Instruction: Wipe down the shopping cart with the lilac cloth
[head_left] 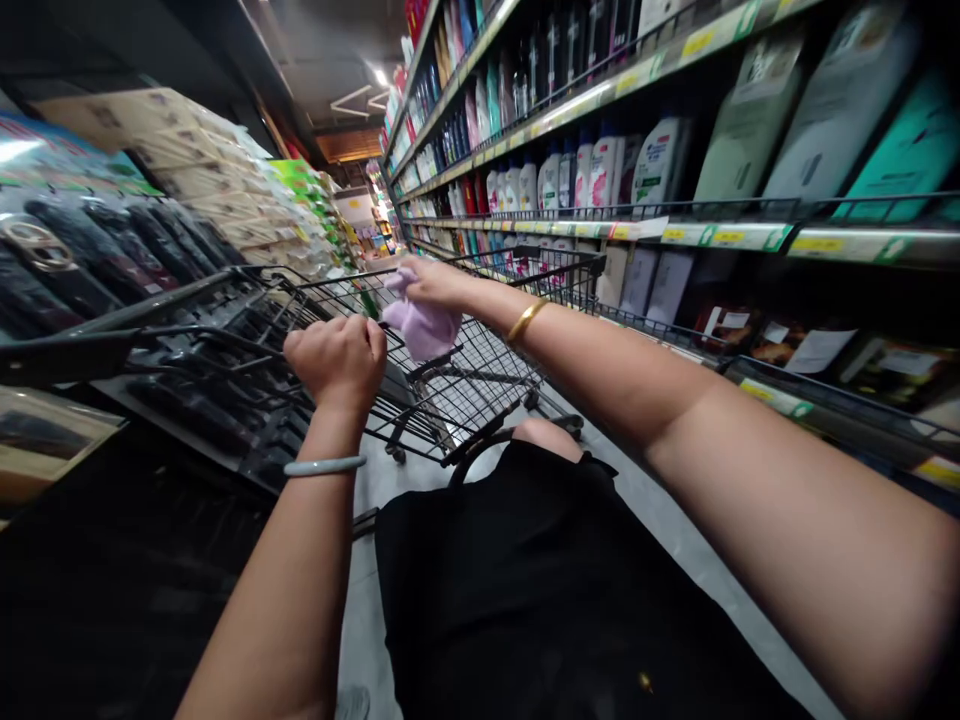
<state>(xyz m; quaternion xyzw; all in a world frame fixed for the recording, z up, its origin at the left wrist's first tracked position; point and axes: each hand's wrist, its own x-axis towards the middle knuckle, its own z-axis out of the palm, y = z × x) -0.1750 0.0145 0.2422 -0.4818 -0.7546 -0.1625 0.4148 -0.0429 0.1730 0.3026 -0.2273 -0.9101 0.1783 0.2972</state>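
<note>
A black wire shopping cart (480,375) stands right in front of me, its basket showing bare mesh. My left hand (337,362) is closed in a fist on the cart's near left edge; the bar under its fingers is mostly hidden. Stretched farther forward, my right hand (435,284) grips a crumpled lilac cloth (427,328). The cloth hangs down at the cart's upper rim, and I cannot tell how firmly it touches the wire. A grey bangle (325,467) circles my left wrist, a gold one (527,318) my right.
Shelves (735,238) with shampoo bottles (660,160) run along the right side. On the left are a rack of dark packaged goods (127,245) and stacked beige packs (202,165). Grey floor (660,500) shows beneath the cart, close to my legs.
</note>
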